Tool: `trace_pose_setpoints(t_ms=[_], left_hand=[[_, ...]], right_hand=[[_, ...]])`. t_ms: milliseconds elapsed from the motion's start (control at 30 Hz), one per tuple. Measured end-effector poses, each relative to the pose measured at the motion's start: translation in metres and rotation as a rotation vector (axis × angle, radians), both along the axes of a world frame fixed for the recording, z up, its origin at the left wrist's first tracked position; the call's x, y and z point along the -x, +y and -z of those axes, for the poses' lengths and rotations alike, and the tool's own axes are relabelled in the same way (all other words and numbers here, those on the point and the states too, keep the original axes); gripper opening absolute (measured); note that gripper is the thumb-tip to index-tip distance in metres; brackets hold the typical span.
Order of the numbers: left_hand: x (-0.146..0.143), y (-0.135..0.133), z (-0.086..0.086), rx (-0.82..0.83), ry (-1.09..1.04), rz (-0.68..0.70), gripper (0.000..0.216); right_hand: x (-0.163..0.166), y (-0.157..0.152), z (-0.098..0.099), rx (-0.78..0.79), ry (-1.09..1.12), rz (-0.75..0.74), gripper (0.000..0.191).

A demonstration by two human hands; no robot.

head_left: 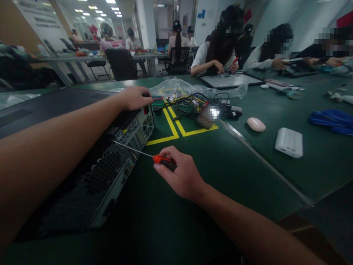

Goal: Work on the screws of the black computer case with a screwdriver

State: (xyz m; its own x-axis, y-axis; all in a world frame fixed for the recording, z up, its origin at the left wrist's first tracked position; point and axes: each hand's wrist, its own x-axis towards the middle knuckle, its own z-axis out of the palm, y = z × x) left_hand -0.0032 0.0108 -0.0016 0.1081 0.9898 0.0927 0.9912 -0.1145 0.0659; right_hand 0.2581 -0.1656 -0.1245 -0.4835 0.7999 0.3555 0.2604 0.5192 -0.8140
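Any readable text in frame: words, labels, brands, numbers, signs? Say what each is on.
None readable.
Wall lettering, upper left: present, too blurred.
Yellow sticker on the computer case: too small.
Red banner, upper right: any characters too blurred.
Screwdriver: no legible marking.
White device on the table: no legible brand.

Right hand [184, 173] gripping screwdriver [157, 159], tip at PC's [105, 172] back, left hand [135, 98] at its far corner, cables [185, 105] nearby.
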Motion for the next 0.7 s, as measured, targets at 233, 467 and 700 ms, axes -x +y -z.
trace_pose_setpoints(t_ms=[233, 467, 700], left_hand=[[-0.0003, -0.0002, -0.0005, -0.008, 0.019, 0.009, 0.065], [-0.0007, -0.0003, -0.0002, 0.005, 0.020, 0.004, 0.070], [0.0030, 0.0026, 0.0012, 0.011, 0.002, 0.001, 0.074]], right_hand=[[0.0003, 0.0013, 0.0004, 0.009, 0.012, 0.010, 0.019], [-0.0011, 0.0006, -0.0023, -0.020, 0.016, -0.001, 0.018], [-0.0010, 0.0003, -0.0026, -0.025, 0.027, 0.002, 0.019]])
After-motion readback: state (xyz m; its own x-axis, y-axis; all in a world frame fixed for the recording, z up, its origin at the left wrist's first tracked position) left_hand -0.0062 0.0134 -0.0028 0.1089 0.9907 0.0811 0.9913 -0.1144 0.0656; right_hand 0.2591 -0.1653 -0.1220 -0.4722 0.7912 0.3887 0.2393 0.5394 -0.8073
